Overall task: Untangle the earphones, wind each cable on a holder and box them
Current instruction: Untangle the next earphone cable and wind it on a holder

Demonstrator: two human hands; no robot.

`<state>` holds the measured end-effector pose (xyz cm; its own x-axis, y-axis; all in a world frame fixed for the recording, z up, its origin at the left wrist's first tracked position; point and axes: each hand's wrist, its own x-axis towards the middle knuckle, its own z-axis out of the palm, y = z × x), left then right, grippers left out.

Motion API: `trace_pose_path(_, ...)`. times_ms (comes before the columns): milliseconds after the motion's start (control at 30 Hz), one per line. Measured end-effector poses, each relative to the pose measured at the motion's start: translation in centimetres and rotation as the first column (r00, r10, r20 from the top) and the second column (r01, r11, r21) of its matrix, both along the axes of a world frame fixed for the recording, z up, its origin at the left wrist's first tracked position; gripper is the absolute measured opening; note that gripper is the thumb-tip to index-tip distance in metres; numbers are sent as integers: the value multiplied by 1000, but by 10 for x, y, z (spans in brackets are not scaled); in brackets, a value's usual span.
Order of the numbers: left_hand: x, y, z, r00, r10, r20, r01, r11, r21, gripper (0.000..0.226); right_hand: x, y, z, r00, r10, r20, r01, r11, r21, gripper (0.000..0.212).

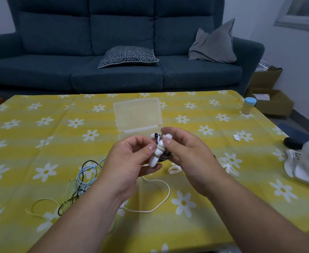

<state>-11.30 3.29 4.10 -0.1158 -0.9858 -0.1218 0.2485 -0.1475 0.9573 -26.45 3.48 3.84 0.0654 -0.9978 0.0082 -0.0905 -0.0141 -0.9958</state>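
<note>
A single wide-angle view looks out from the person's head, facing forward and down. It sits close above the left hand and right hand, whose forearms enter from the lower edge. The counter fills the middle and the sofa stands beyond.

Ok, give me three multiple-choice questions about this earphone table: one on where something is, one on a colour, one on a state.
1. Where is the clear box? A on the sofa; B on the table, beyond the left hand and right hand gripping the white holder; C on the floor.
2. What colour is the cap of the small bottle? A light blue; B red; C black.
3. How are the cables at the table's left? A wound on holders; B boxed; C loosely tangled.
Answers: 1 B, it lies on the table behind both hands. 2 A, the cap is pale blue. 3 C, the cords overlap in a loose heap.
</note>
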Motion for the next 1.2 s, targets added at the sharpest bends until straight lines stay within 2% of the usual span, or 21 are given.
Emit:
trace_pose_path(100,0,-1,1,998,68,13,-68,997,-23,14,1,2,1,996,44,79,-46,998,34,23)
trace_pose_path(300,2,-2,2,995,103,0,-103,995,16,12,3,5,3,994,64,85,-63,998,-19,32)
trace_pose_path(700,-3,-6,-5,987,146,71,-148,989,24,14,5,2,-2,996,8,90,-13,998,57,37)
trace_pose_path(933,-1,-8,-6,986,152,63,-157,983,98,7,14,-1,-10,978,-65,-196,68,998,9,44)
trace_pose_path(1200,13,-12,-7,1000,9,12,-11,971,237,4,14,2,-3,935,3,-354,1,1000,10,53)
